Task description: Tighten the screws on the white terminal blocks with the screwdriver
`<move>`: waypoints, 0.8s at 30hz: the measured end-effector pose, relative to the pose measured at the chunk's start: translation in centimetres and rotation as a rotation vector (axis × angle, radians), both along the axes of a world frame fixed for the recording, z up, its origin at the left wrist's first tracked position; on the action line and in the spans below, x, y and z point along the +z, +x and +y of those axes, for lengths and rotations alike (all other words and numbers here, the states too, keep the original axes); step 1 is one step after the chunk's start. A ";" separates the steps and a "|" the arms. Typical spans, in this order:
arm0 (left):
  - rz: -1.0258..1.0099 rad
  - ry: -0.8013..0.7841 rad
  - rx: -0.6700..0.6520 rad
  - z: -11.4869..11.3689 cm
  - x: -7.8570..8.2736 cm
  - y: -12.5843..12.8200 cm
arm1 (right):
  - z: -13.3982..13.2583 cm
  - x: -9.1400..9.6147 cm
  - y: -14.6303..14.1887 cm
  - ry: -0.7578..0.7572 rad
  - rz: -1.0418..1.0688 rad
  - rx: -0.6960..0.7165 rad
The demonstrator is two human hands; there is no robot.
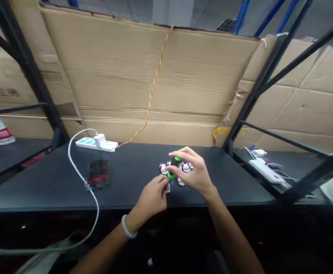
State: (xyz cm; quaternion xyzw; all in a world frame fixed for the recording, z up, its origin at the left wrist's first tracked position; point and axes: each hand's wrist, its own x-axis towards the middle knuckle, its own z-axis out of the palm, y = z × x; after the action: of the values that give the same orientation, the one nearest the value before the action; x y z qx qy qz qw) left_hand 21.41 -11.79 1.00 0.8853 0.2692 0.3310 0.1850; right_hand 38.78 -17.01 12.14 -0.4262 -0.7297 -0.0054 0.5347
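Note:
A small black-and-green object (170,175) shows between my hands, partly hidden by fingers; its kind cannot be made out. My right hand (192,171) curves around it from the right, the thumb and fingertips on either side of it. Close below on the left, my left hand (154,193) is closed with its fingers pinched at the object's lower end. What the pinch holds is hidden. Several small white-and-purple pieces (180,181) lie on the black tabletop (218,186) around and beneath my hands.
A white power strip (106,145) with a plugged-in charger (99,140) sits at the back left. Its white cable (74,163) runs over the table's front edge. A blurred dark object (98,173) lies nearby. Cardboard (112,76) walls the back; black frame posts (258,91) flank both sides.

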 end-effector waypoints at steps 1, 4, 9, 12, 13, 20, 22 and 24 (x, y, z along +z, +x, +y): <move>-0.001 -0.003 -0.004 0.0 0.0 0.0 | 0.0 0.0 0.0 0.006 -0.023 -0.023; -0.005 -0.012 -0.012 0.0 -0.2 0.0 | 0.0 -0.1 -0.1 -0.051 -0.049 0.120; 0.015 -0.004 0.009 -0.1 0.0 0.0 | 0.4 -0.3 -0.2 -0.015 0.021 0.013; 0.013 -0.013 0.004 -0.1 0.0 0.0 | 0.4 -0.2 -0.1 -0.024 -0.026 -0.001; 0.009 -0.014 0.004 -0.1 0.0 0.0 | 0.5 -0.2 -0.1 -0.055 -0.020 0.069; 0.016 0.001 0.011 0.1 -0.3 0.1 | 0.7 -0.4 -0.2 -0.002 0.045 -0.028; 0.015 0.004 0.016 0.1 -0.3 0.1 | 0.7 -0.4 -0.1 -0.020 0.007 -0.016; 0.009 0.008 0.012 0.1 -0.3 0.1 | 0.5 -0.3 0.0 -0.091 -0.003 0.127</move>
State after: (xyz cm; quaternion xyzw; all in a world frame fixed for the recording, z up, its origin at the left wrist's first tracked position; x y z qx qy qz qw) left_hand 21.55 -11.71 0.71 0.8859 0.2740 0.3293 0.1782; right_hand 38.75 -16.49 11.82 -0.4030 -0.7555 0.0612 0.5129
